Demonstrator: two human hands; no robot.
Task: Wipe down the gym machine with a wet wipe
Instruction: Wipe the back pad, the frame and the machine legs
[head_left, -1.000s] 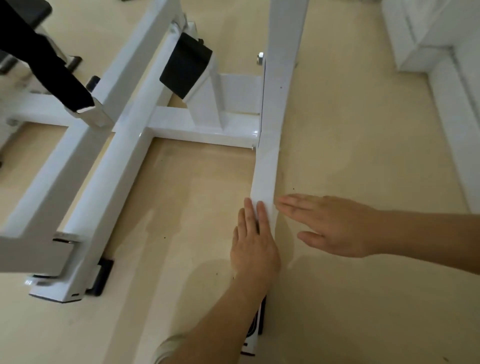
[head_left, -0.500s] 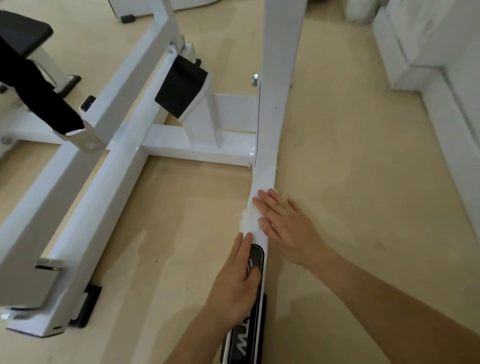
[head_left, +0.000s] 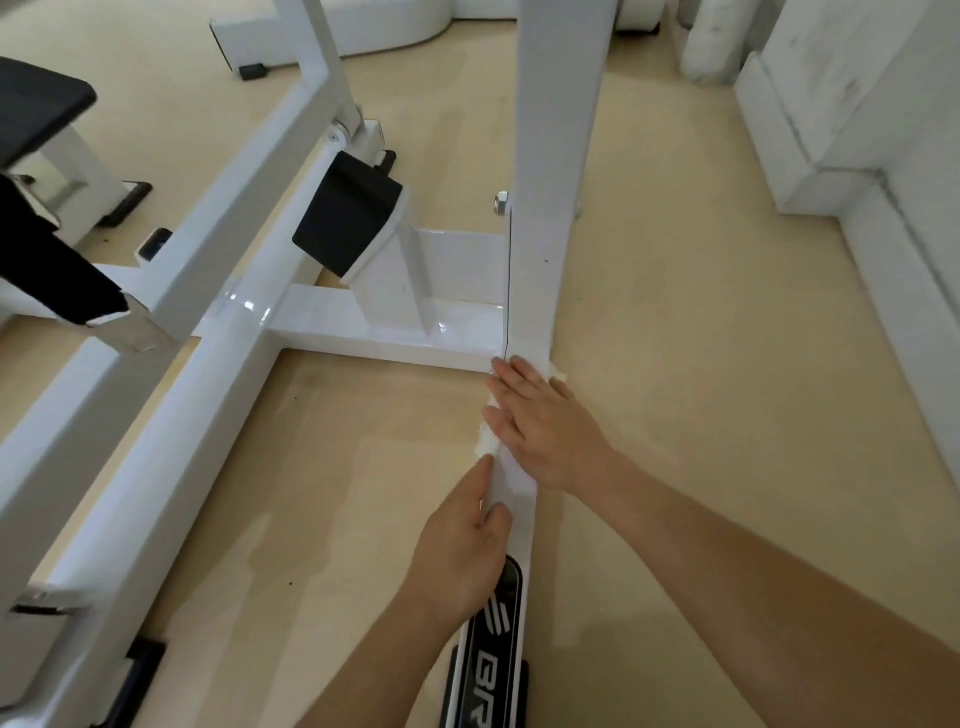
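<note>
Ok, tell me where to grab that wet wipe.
Pinch the bunched edge of the wet wipe sticking out left of the right hand, coming from left of the floor bar. The rest lies pressed flat on it, so only that fold seems to offer a grip.

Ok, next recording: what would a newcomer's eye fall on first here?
The two hands on the gym machine's white floor bar, at centre bottom. The right hand lies flat on a crumpled wet wipe near the upright post, and the left hand rests on the bar nearer the camera. After that, the black pad on the angled support at centre left stands out against all the white.
</note>
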